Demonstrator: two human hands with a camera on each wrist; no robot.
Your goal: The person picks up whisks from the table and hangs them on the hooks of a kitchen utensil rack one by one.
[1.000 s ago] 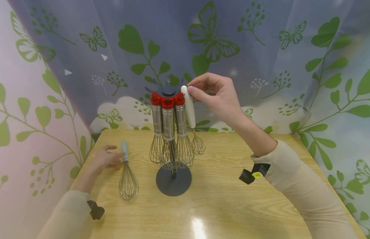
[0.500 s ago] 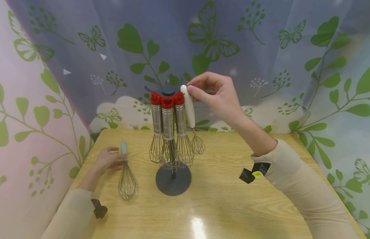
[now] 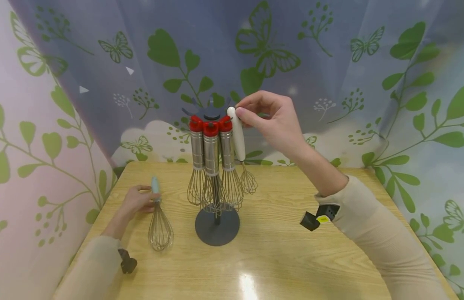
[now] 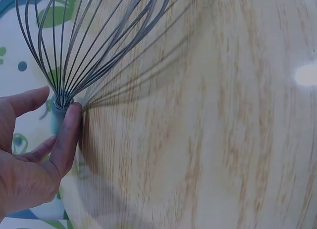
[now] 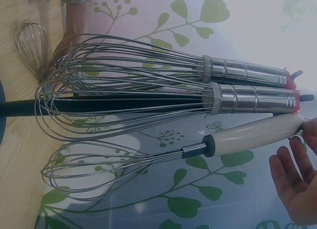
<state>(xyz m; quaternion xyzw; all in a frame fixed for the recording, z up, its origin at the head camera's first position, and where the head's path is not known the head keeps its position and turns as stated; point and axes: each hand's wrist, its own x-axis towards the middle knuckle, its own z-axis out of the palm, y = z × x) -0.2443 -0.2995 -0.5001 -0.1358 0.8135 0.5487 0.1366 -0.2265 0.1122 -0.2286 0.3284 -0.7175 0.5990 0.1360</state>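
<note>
In the head view my right hand (image 3: 275,121) pinches the top end of a white-handled whisk (image 3: 238,135) between thumb and forefinger. That whisk hangs wires-down at the right side of a dark stand (image 3: 218,233). In the right wrist view its white handle (image 5: 260,132) slants slightly, its top end at my fingertips. My left hand (image 3: 136,199) is at the light-blue handle of another whisk (image 3: 160,229) lying on the table. The left wrist view shows the forefinger of my left hand (image 4: 37,164) across this handle and the thumb apart from it.
Several steel-handled whisks (image 3: 211,154) with red tops hang close together on the stand, left of the white one. Empty hooks (image 3: 211,110) show at the back of its top. The wooden table (image 3: 292,250) meets a printed curtain (image 3: 202,50) behind.
My left hand has shifted slightly right, its fingers now further over the light-blue handle. My right hand and the white-handled whisk have stayed in place.
</note>
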